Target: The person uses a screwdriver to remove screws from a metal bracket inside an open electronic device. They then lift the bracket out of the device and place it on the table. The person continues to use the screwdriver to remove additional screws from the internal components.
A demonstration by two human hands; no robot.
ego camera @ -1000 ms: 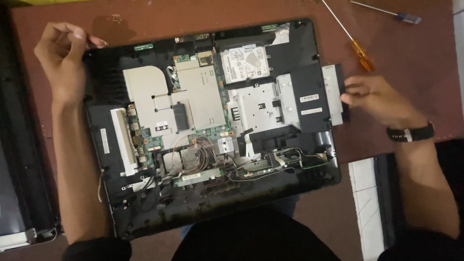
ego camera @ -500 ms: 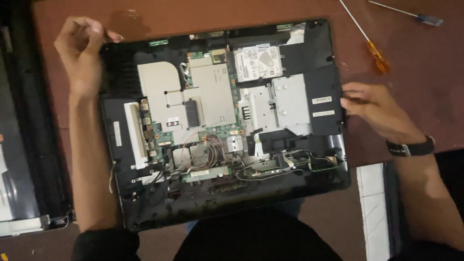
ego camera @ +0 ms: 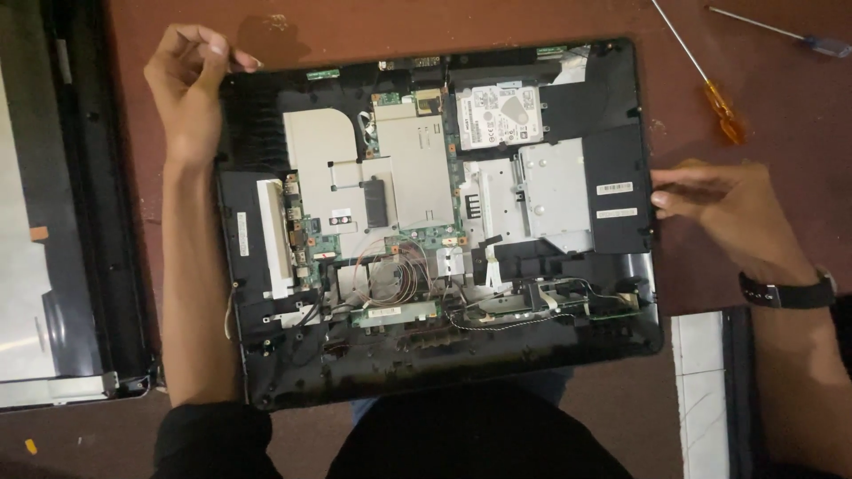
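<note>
Your left hand [ego camera: 191,84] pinches the opened computer's [ego camera: 426,222] top corner; your right hand [ego camera: 719,208] fingers press its side edge. Back cover off, boards still inside.

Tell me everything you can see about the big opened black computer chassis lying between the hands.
The opened black plastic computer chassis lies flat on the reddish-brown table, back cover off. Inside show silver metal shields, a green circuit board, a silver hard drive and loose thin wires. The left hand grips its top left corner; the right hand touches its right edge.

Head camera, straight down, close over opened computer [ego camera: 435,222]
</note>
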